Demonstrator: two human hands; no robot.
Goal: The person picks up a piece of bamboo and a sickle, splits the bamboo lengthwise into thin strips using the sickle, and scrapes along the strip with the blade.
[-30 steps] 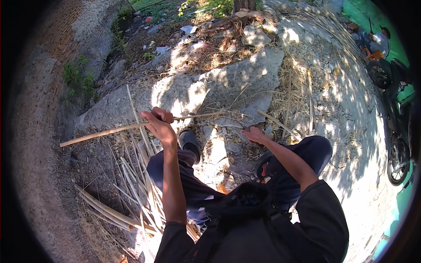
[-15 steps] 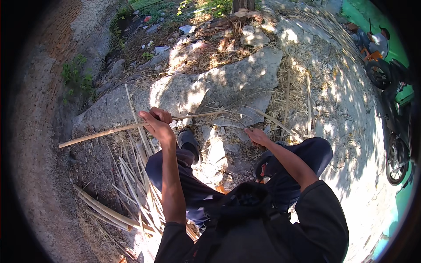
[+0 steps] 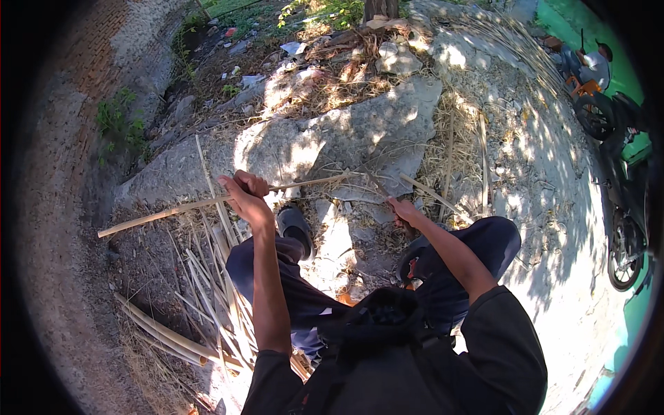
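My left hand (image 3: 244,195) grips a long pale bamboo stick (image 3: 159,214) near its middle; the stick lies roughly level from far left toward the centre. My right hand (image 3: 403,210) is closed on the handle of a thin dark blade (image 3: 375,185) whose tip meets the stick's right end. I sit on the ground with dark trousers and black shoes (image 3: 294,226), knees apart. A bundle of split bamboo strips (image 3: 207,290) lies under my left arm.
A cracked concrete slab (image 3: 360,131) lies ahead, with dry straw and litter beyond. A brick wall (image 3: 62,138) curves along the left. Thicker bamboo poles (image 3: 159,332) lie at lower left. A parked motorbike (image 3: 622,207) and a seated person (image 3: 595,66) are at the right.
The stick has slid slightly left and the right hand with the blade has shifted a little along it. Posture is otherwise the same.
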